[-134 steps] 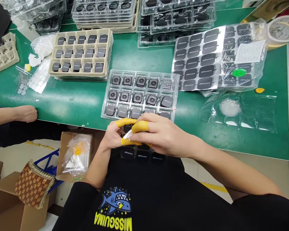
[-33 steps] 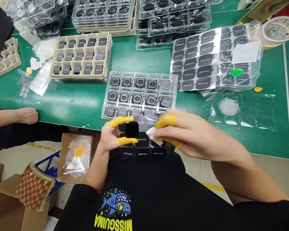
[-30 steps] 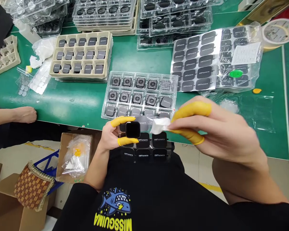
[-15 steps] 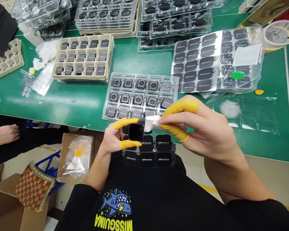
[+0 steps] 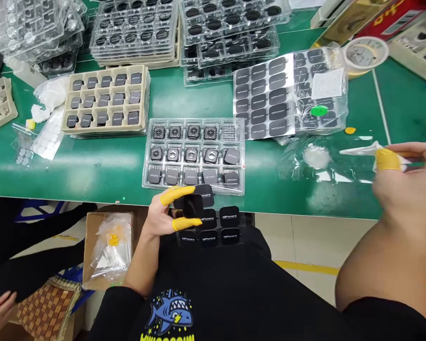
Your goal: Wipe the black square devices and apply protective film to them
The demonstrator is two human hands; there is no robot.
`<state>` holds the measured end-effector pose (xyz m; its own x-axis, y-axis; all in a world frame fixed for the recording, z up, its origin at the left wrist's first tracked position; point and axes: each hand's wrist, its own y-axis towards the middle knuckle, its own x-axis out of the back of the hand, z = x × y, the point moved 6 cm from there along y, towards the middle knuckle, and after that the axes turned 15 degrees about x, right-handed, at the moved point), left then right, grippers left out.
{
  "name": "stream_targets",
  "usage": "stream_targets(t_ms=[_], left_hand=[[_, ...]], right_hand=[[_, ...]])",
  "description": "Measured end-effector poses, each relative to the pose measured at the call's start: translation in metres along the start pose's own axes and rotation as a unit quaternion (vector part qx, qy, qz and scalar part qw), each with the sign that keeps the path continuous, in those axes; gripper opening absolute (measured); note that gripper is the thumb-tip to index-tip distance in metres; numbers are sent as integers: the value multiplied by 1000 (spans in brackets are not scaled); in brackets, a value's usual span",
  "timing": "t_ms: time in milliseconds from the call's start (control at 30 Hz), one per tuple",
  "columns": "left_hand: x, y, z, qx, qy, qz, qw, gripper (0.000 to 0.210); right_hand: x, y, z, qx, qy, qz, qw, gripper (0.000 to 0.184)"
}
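My left hand (image 5: 159,215), with yellow finger cots on thumb and finger, pinches a square black watch body (image 5: 192,206) by its edges, dark screen up. Just under and beside it is a sheet of black HiFuture stickers (image 5: 229,217); whether the hand also grips this sheet is unclear. Far to the right, my right hand (image 5: 406,175) is closed on a crumpled white wipe (image 5: 362,150) above the table. Beyond my left hand lies a clear plastic tray (image 5: 242,180) with several watch bodies, backs up, and several pieces covered by grey stickers.
A beige tray stack (image 5: 105,129) with dark square pieces stands at left. Clear tray stacks (image 5: 133,49) line the back. Sticker sheets (image 5: 264,97) in plastic and a tape roll (image 5: 365,54) lie at right. Below the table edge stands a carton (image 5: 89,270); another person's hand shows lower left.
My right hand has swung away to the right with the white wipe, off the watch body. My left hand still holds the watch body. The view has shifted slightly.
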<state>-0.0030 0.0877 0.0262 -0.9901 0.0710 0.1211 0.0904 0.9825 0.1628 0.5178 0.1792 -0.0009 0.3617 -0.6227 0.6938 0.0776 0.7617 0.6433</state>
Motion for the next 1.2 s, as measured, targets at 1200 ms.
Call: stream_targets(t_ms=[1200], left_hand=[[-43,91,16,174,-113,91,974,46]], right_hand=[[-71,23,229,-212,546,339,736,23]])
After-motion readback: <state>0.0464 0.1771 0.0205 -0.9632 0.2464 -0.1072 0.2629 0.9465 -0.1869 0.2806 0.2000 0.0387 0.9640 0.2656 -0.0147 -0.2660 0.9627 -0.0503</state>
